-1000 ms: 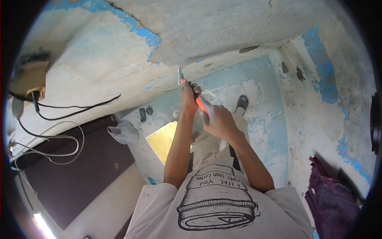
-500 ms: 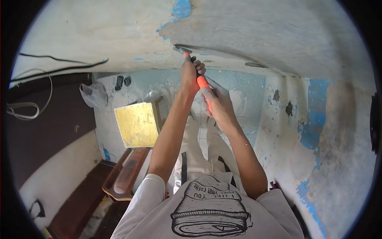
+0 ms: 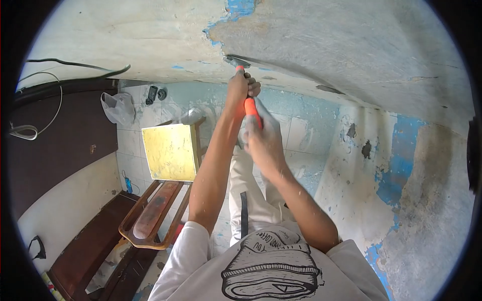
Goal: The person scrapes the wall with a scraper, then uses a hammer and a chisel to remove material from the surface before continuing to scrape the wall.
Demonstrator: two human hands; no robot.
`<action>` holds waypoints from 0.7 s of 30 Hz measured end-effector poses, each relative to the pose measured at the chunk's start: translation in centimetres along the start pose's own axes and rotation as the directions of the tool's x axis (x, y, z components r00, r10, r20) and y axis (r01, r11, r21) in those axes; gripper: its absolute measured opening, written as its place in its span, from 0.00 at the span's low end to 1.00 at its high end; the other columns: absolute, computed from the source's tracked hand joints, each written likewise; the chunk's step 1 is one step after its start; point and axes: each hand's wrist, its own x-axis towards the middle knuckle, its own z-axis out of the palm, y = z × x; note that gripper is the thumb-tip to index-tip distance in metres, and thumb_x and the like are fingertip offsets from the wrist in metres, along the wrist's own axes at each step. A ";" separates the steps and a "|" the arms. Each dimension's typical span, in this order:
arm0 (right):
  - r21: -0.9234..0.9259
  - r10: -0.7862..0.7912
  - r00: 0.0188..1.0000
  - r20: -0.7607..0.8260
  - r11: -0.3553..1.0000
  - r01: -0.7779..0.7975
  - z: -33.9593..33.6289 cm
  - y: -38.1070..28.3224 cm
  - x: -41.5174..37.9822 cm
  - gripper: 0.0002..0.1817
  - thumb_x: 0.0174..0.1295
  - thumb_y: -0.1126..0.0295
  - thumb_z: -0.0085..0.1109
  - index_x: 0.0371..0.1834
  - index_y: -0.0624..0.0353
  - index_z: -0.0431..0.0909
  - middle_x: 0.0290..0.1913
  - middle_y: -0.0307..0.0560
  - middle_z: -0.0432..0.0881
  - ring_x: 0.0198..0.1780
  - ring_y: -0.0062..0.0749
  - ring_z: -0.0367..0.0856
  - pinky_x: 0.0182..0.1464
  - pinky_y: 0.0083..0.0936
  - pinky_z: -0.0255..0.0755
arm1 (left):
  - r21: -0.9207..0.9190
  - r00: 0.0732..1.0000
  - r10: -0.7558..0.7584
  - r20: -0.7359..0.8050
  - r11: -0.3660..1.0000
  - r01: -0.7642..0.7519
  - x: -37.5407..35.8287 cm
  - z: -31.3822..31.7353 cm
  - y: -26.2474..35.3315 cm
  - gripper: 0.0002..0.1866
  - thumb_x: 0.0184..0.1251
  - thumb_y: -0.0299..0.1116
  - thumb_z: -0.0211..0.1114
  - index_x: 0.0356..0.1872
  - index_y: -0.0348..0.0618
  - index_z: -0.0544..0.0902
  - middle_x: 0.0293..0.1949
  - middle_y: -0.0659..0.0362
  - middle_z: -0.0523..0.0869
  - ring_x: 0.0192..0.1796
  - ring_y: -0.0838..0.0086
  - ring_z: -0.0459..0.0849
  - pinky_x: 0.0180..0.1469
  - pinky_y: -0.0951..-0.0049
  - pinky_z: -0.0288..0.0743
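Note:
A wall scraper (image 3: pixel 251 106) with an orange and black handle reaches up to the wall in front of me. Its wide metal blade lies against the wall, just below a torn edge of paint. My left hand (image 3: pixel 242 87) is wrapped round the handle close to the blade. Lower down, my right hand (image 3: pixel 263 135) grips the handle's end, slightly blurred. On the wall (image 3: pixel 321 45), a bare grey area meets cream paint, with a blue patch (image 3: pixel 240 8) between them.
A yellow-topped stool (image 3: pixel 169 152) and a wooden chair (image 3: pixel 156 208) stand to my left. Beyond them a plastic bag (image 3: pixel 118 108) lies on the dusty tiled floor. Black cables (image 3: pixel 85 71) hang at the left. On the right, another wall has peeling blue paint (image 3: pixel 399 160).
The scraper's blade has shifted slightly right along the wall, its handle now more upright. My right hand has moved a little up and left. The whole view has tilted slightly.

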 end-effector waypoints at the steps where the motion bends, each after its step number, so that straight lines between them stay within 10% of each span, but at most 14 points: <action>1: 0.034 0.027 1.000 -0.002 0.999 -0.027 0.2 -0.7 -1.1 0.25 0.67 0.68 0.38 0.64 0.73 0.63 0.38 0.65 0.77 0.37 0.46 0.78 0.45 0.32 0.71 | 0.014 1.000 0.016 -0.025 1.000 -0.015 -1.0 0.6 0.4 0.10 0.72 0.33 0.42 0.30 0.43 0.63 0.20 0.65 0.60 0.17 0.80 0.58 0.17 0.76 0.52; 4: 0.048 0.057 0.998 0.013 0.997 -0.057 0.3 -0.2 -0.8 0.25 0.67 0.68 0.38 0.64 0.73 0.63 0.39 0.66 0.77 0.38 0.47 0.78 0.46 0.33 0.71 | 0.013 1.000 0.008 -0.027 1.000 -0.008 -0.2 -0.3 0.0 0.11 0.73 0.35 0.43 0.30 0.43 0.63 0.20 0.65 0.60 0.17 0.81 0.58 0.17 0.77 0.52; 5: 0.073 0.100 0.995 0.030 0.992 -0.102 0.5 0.8 -0.1 0.25 0.72 0.63 0.41 0.71 0.57 0.61 0.24 0.30 0.62 0.23 0.12 0.59 0.21 0.14 0.60 | 0.018 0.999 0.007 -0.032 1.000 -0.006 -0.2 -0.7 -0.3 0.11 0.73 0.35 0.43 0.30 0.43 0.63 0.20 0.65 0.60 0.17 0.81 0.58 0.17 0.77 0.52; 10: 0.153 0.072 0.997 -0.005 0.986 -0.070 1.0 -0.2 -2.1 0.27 0.72 0.64 0.42 0.73 0.55 0.57 0.24 0.30 0.61 0.22 0.11 0.58 0.21 0.12 0.59 | 0.069 0.997 -0.049 0.053 0.997 0.046 -1.7 0.5 0.7 0.11 0.74 0.36 0.43 0.31 0.44 0.64 0.19 0.67 0.59 0.17 0.82 0.58 0.16 0.79 0.51; 12: 0.080 0.071 0.997 0.003 0.994 -0.071 1.0 -0.6 -2.5 0.30 0.68 0.68 0.39 0.72 0.72 0.52 0.45 0.70 0.78 0.43 0.53 0.81 0.47 0.35 0.72 | 0.089 0.998 -0.054 0.021 0.995 0.052 -1.7 0.7 0.8 0.11 0.74 0.37 0.43 0.31 0.44 0.63 0.19 0.67 0.59 0.17 0.82 0.57 0.16 0.79 0.50; 21: 0.050 0.114 0.993 0.027 0.992 -0.115 1.3 0.0 -2.0 0.30 0.68 0.69 0.39 0.72 0.73 0.51 0.50 0.75 0.76 0.47 0.58 0.81 0.49 0.39 0.72 | 0.087 0.997 -0.068 0.038 0.994 0.065 -1.2 0.2 0.9 0.12 0.75 0.37 0.44 0.30 0.44 0.62 0.18 0.67 0.58 0.16 0.82 0.56 0.15 0.78 0.50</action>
